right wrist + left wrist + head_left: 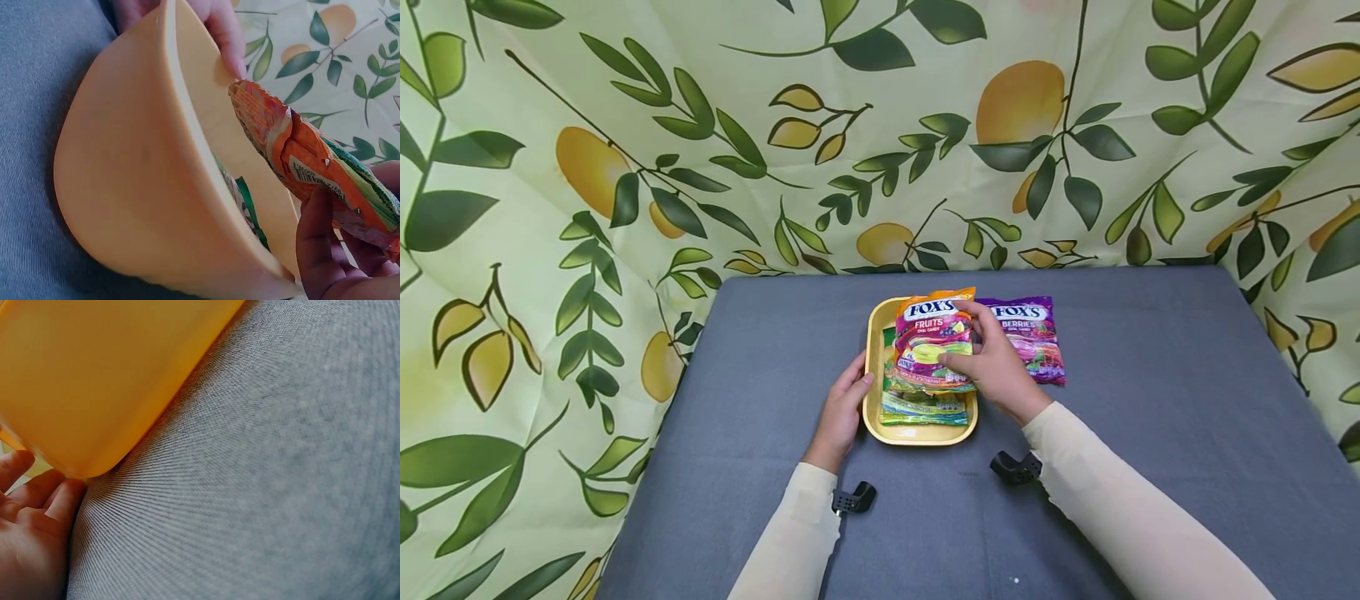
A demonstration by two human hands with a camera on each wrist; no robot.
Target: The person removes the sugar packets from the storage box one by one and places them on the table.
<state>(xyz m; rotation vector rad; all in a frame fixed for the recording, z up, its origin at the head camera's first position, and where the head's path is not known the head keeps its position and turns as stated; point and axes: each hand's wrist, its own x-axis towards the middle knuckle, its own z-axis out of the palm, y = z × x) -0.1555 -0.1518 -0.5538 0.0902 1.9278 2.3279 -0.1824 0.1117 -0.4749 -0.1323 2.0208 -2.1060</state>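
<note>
My right hand (pixel 996 367) grasps the orange Fruits candy bag (pixel 934 340), thumb on its right edge and fingers curled across its near face. The right wrist view confirms it: fingers (pixel 325 244) wrap the bag's (pixel 312 165) underside while its crimped end pokes out over the tray. The bag sits directly over the yellow tray (pixel 874 350), tilted up at its far end, with its long axis running near to far — the same way as the tray's long side. So it lies left of my right palm, above the tray's far half, not yet lying flat inside.

My left hand (pixel 842 408) is relaxed, with fingers straight against the tray's left wall. The left wrist view shows fingertips (pixel 59 497) touching the tray's (pixel 94 381) rounded corner on the grey tablecloth (pixel 262 475). It steadies rather than grips. The right hand is the one on the bag; the left is nearer only to the tray's rim.

Counting: one tray; one green bag (pixel 921 404) already lying in it, partly under the orange one; one purple Berries bag (pixel 1030 337) flat on the cloth just right of the tray, behind my right hand. That makes three candy bags in all — I cannot tell whether more lie hidden beneath.
</note>
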